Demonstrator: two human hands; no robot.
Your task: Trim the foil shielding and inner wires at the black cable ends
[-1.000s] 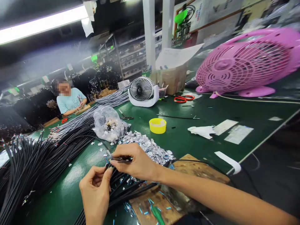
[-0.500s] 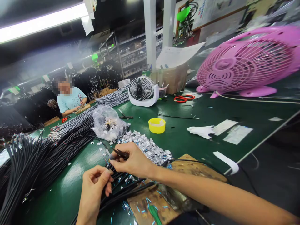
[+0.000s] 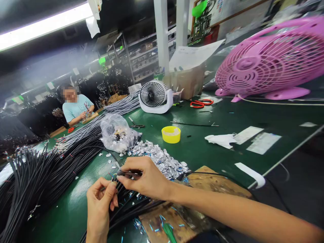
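My left hand [image 3: 101, 199] pinches the end of a black cable, where thin coloured wires [image 3: 111, 176] stick up past the fingertips. Across from it, my right hand [image 3: 145, 175] is closed around dark tweezers [image 3: 134, 174], mostly covered by the fingers. Its fingertips meet the wires; what exactly they grip there is hidden. Black cables [image 3: 136, 209] run below both hands. Just behind the right hand lies a heap of silver foil scraps [image 3: 164, 160].
A stained wooden board [image 3: 164, 222] bears blue bits and a green handle [image 3: 169, 232]. Beyond are a plastic bag [image 3: 117, 133], yellow ring-shaped tub [image 3: 171, 135], white fan [image 3: 154, 97], red-handled scissors [image 3: 201, 103] and pink fan [image 3: 263, 64]. Cable bundles [image 3: 50, 179] fill the left; a co-worker [image 3: 78, 108] sits behind.
The right hand has turned slightly, and the tweezers' raised tips have dropped down among its fingers. My left hand has shifted a little left, still pinching the cable end.
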